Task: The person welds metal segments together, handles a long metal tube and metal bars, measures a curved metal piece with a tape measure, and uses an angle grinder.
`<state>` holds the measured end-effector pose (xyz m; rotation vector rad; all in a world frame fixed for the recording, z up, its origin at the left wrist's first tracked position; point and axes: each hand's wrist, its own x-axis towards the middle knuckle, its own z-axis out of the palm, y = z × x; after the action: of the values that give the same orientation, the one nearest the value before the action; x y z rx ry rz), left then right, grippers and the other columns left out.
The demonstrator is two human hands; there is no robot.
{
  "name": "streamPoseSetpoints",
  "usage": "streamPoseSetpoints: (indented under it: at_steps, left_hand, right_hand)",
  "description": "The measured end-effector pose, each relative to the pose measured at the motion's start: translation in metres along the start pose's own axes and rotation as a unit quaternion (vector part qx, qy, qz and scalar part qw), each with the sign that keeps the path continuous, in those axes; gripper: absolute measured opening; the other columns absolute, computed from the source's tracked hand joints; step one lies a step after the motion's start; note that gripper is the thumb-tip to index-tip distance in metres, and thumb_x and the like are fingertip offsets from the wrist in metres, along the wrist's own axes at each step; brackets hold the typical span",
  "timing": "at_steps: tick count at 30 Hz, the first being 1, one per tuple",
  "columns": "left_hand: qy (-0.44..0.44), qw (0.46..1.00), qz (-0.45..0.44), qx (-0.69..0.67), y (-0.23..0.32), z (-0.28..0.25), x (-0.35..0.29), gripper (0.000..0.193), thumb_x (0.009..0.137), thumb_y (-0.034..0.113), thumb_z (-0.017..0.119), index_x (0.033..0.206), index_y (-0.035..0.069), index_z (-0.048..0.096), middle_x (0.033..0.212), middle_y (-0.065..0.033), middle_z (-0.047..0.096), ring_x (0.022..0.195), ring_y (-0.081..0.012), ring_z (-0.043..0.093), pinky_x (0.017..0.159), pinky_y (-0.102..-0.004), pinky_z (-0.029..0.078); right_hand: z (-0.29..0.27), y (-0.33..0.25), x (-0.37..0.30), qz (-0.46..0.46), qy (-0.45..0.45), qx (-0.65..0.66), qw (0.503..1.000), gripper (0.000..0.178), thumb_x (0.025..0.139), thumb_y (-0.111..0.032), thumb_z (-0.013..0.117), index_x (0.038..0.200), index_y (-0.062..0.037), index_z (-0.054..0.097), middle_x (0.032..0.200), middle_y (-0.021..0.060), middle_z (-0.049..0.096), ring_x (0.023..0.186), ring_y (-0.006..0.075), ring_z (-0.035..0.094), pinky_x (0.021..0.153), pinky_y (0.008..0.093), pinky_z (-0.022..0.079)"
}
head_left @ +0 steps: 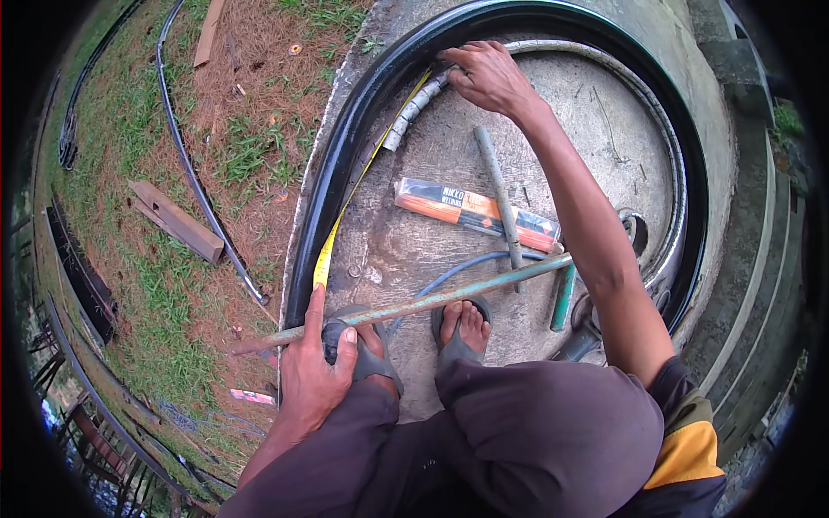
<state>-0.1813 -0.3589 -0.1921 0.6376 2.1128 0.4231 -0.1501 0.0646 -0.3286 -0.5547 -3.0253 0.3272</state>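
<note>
My left hand (pixel 313 380) is closed around the dark case of a tape measure (pixel 332 335), its index finger stretched along the blade. The yellow blade (pixel 326 255) runs up the inner side of a thick black curved tube (pixel 341 142). At the far end of the blade, my right hand (pixel 490 79) has its fingers bent together on the tape's tip, beside the tube. Under that hand passes a grey banded hose (pixel 409 119), curving round inside the tube. A rusty pipe with worn green paint (pixel 423 304) lies across, close to my left hand.
On the concrete slab (pixel 389 250) lie an orange and black packet (pixel 475 210), a grey pipe (pixel 494 186), a short green pipe (pixel 562 300) and a blue cord (pixel 440 283). A power tool (pixel 585 335) is partly hidden by my right arm. Wood blocks (pixel 177 220) rest on grass.
</note>
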Motion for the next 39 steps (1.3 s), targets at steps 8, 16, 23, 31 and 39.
streamPoseSetpoints:
  at_steps: [8,16,23,31,39]
  left_hand:
    - [-0.008,1.0,-0.02,0.015,0.001,0.001,0.002,0.071,0.094,0.033,0.057,0.153,0.001,0.031,0.096,-0.0342,0.066,0.091,-0.05,0.067,0.082,-0.0538,0.052]
    - [0.048,0.998,0.04,0.032,0.001,0.013,0.016,0.073,0.094,0.036,0.058,0.151,-0.002,0.032,0.072,-0.0296,0.065,0.069,-0.0478,0.066,0.068,-0.0553,0.052]
    - [0.065,0.995,0.053,0.047,0.008,0.014,0.027,0.072,0.093,0.035,0.059,0.15,-0.002,0.034,0.069,-0.0297,0.064,0.066,-0.0471,0.066,0.066,-0.0556,0.051]
    - [0.058,0.998,0.03,0.016,-0.005,0.01,0.014,0.065,0.093,0.028,0.059,0.151,0.007,0.038,0.101,-0.0342,0.066,0.086,-0.0489,0.068,0.075,-0.0508,0.054]
    - [0.052,0.998,0.016,0.045,0.002,0.01,0.015,0.066,0.092,0.025,0.061,0.151,0.006,0.038,0.103,-0.0329,0.066,0.082,-0.0471,0.069,0.072,-0.05,0.055]
  right_hand:
    - [0.002,-0.006,0.01,-0.005,-0.001,0.182,0.983,0.041,0.08,-0.022,0.062,0.114,0.0002,0.068,0.101,0.02,0.073,0.101,0.0347,0.068,0.097,0.0433,0.05]
    - [0.017,-0.016,0.003,0.086,0.111,0.209,0.968,0.041,0.072,-0.036,0.082,0.095,-0.0066,0.065,0.088,0.0137,0.071,0.093,0.0321,0.066,0.087,0.044,0.05]
    - [0.024,-0.022,-0.003,0.072,0.159,0.15,0.973,0.028,0.082,-0.028,0.073,0.1,-0.0075,0.067,0.098,0.0128,0.072,0.103,0.0322,0.065,0.097,0.045,0.045]
    - [0.03,-0.011,0.007,0.059,0.1,0.122,0.986,0.043,0.081,-0.035,0.071,0.115,-0.0081,0.072,0.108,0.0093,0.075,0.112,0.0283,0.065,0.117,0.055,0.02]
    - [0.016,-0.006,0.005,0.067,0.045,0.214,0.973,0.041,0.08,-0.035,0.072,0.112,-0.009,0.074,0.096,0.0045,0.078,0.108,0.0238,0.068,0.118,0.0543,0.016]
